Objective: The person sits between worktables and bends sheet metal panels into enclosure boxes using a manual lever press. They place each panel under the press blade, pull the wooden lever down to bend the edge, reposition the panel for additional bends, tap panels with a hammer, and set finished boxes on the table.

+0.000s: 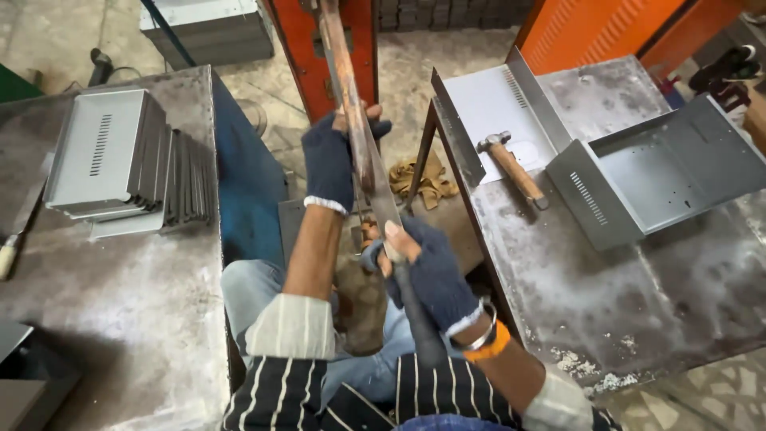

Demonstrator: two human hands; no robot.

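Note:
Both my hands wear dark blue fingerless gloves. My left hand (331,156) grips a long rusty metal bar (348,88) that rises toward the top of the view. My right hand (427,271) grips the lower end of the same bar, near a dark handle (419,319) that runs down toward my lap. The bar slants between two metal tables, above my knees in blue jeans. An orange band and a metal bracelet sit on my right wrist.
The left table (120,287) carries a stack of grey vented sheet-metal covers (120,160). The right table (606,287) holds a wooden-handled hammer (511,164), a flat white panel (491,104) and an open grey metal box (662,172). A tan rag (423,179) lies on the floor. Orange cabinets stand behind.

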